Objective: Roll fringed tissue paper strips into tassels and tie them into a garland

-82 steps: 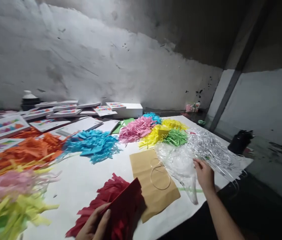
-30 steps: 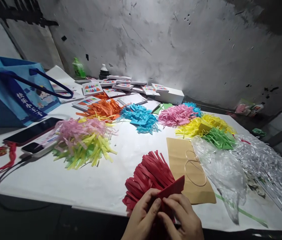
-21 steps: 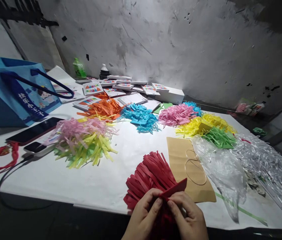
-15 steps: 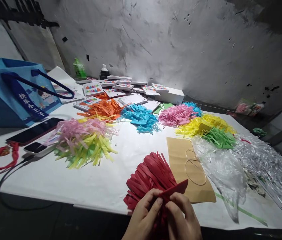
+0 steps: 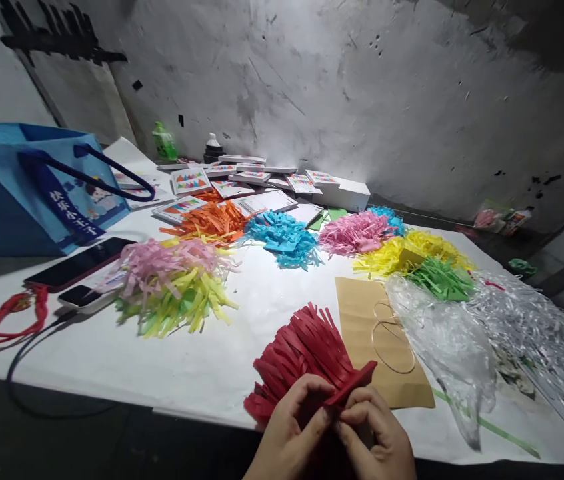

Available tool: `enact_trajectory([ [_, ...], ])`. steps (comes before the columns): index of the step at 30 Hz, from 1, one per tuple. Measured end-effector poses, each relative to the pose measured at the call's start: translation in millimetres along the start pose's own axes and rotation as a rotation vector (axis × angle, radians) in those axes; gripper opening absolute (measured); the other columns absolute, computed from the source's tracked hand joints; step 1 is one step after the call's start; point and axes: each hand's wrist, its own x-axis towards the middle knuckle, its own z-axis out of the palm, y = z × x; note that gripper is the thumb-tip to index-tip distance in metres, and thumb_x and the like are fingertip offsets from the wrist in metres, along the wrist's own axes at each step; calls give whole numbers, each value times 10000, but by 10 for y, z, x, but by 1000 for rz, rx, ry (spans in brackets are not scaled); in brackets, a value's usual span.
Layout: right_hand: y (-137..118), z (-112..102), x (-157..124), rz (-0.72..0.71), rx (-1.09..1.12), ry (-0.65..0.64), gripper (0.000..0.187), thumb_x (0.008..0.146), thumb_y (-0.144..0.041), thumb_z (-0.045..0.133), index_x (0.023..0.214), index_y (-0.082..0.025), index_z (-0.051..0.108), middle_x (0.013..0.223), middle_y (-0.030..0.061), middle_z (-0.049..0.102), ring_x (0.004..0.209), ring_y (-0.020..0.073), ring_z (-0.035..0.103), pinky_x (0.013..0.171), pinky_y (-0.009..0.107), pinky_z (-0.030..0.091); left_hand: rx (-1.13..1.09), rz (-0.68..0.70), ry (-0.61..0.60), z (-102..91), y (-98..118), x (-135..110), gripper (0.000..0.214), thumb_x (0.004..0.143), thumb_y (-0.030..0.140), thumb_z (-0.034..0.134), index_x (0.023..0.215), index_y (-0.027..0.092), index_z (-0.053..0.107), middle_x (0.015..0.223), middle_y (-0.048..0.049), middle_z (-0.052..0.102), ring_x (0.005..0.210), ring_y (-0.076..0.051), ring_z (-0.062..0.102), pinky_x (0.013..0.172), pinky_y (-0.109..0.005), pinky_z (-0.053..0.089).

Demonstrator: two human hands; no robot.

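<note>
At the table's (image 5: pixel 127 373) left edge stands a blue bag (image 5: pixel 22 193), with a red cord (image 5: pixel 12 317) and two phones (image 5: pixel 79 267) lying before it. Just right of the phones lies a pink and lime fringe pile (image 5: pixel 172 287). Behind it, toward the far edge, sit orange fringe (image 5: pixel 212 220) and flat boxes (image 5: pixel 247 177), then blue fringe (image 5: pixel 282 237).

At the near edge, a little right of the middle, the left hand (image 5: pixel 289 437) and the right hand (image 5: pixel 379 440) meet, and each pinches the uncut band of the red fringe (image 5: pixel 302 350) between thumb and fingers. Its strips fan away from the person over the table.

Just right of the red fringe lies a brown sheet (image 5: pixel 362 310) with a thin ring (image 5: pixel 395 347) on it. Beyond it are pink fringe (image 5: pixel 355 232), yellow fringe (image 5: pixel 392 253) and green fringe (image 5: pixel 439 277). A clear bag (image 5: pixel 449 340) overlaps the sheet's right side, and silver shreds (image 5: pixel 537 327) cover the right edge.
</note>
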Motion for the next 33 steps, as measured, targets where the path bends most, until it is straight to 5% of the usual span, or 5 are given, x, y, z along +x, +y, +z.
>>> enact_trajectory([
  [9, -95, -3, 70, -300, -402, 196, 260, 957, -170, 549, 1206, -185, 621, 1123, 111, 666, 1036, 212, 656, 922, 300, 518, 661, 361, -75, -99, 252, 123, 173, 960, 148, 443, 977, 181, 612, 917, -59, 682, 829, -193, 630, 750, -296, 501],
  [13, -89, -71, 137, -397, -401, 27, 336, 969, -115, 475, 1262, -183, 623, 1103, 112, 686, 1019, 205, 666, 907, 294, 532, 915, 649, -19, -105, 204, 186, 149, 946, 105, 480, 978, 188, 599, 877, -48, 685, 782, -207, 604, 739, -333, 491],
  [22, -261, -299, 453, 623, 747, -123, 306, 796, -474, 771, 889, -187, 720, 827, 28, 733, 771, 160, 678, 729, 252, 546, 1013, 899, -27, -192, 439, 361, 125, 985, 113, 524, 1036, 193, 604, 1015, -68, 672, 878, -193, 585, 783, -313, 473],
  [30, 301, -658, 491, 534, 691, 890, 447, 575, -442, 832, 924, -224, 660, 770, -48, 764, 673, 149, 707, 634, 250, 577, 702, 696, 163, -501, 743, 425, 117, 938, 134, 516, 944, 232, 579, 899, -15, 688, 845, -185, 657, 748, -290, 540],
  [33, 514, -1005, 320, 497, 596, 1017, 399, 630, -445, 797, 948, -264, 638, 690, -93, 747, 579, 131, 686, 558, 235, 561, 532, 548, 368, -705, 1031, 651, 23, 911, 256, 570, 918, 235, 574, 776, 22, 654, 706, -183, 643, 636, -291, 542],
])
